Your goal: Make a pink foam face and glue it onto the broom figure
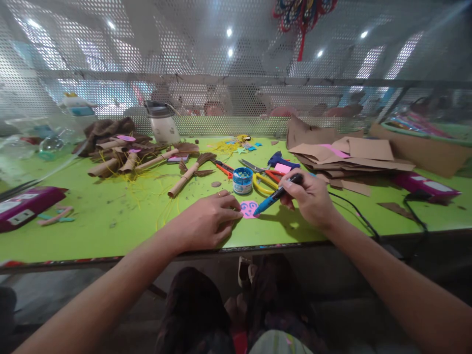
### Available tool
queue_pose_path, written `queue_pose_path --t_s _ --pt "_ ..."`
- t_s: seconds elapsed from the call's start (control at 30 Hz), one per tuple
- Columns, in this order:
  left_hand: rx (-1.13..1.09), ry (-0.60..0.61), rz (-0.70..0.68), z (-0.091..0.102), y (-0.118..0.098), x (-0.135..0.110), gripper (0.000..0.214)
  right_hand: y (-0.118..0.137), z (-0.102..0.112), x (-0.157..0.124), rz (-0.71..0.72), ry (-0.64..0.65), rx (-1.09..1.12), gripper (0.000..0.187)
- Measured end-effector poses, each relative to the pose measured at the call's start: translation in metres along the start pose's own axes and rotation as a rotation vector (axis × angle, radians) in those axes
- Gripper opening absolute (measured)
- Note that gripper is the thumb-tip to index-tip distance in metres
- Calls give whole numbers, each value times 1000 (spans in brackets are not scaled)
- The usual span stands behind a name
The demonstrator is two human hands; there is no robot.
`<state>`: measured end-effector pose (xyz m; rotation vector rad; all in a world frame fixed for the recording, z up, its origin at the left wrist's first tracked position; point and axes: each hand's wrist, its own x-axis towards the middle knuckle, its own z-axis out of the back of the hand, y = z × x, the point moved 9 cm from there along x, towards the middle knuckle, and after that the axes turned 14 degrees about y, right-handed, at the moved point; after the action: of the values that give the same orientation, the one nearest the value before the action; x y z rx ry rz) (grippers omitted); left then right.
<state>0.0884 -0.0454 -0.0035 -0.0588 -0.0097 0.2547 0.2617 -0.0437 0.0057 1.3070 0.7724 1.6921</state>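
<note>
The right hand (309,197) had its fingers wrapped around a blue marker (272,198), its tip at the lower right edge of a pink paper face (250,210) that lay flat on the green tabletop (110,236). The left hand (207,217) touched the paper's left edge with loosely bent fingers, gripping nothing. Just beyond stood a small jar (242,184), beside yellow-handled scissors (255,183).

Head-worn camera, looking forward and down, close above the green table (96,236)
</note>
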Motion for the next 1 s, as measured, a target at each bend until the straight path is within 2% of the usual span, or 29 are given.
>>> queue_pose_path --t_s 0.3,1.0 --pt "3 5 3 1 -1 0 28 -1 -1 0 -12 13 0 16" --pt "6 0 3 4 -3 0 27 -8 6 0 -61 -48 -20 18"
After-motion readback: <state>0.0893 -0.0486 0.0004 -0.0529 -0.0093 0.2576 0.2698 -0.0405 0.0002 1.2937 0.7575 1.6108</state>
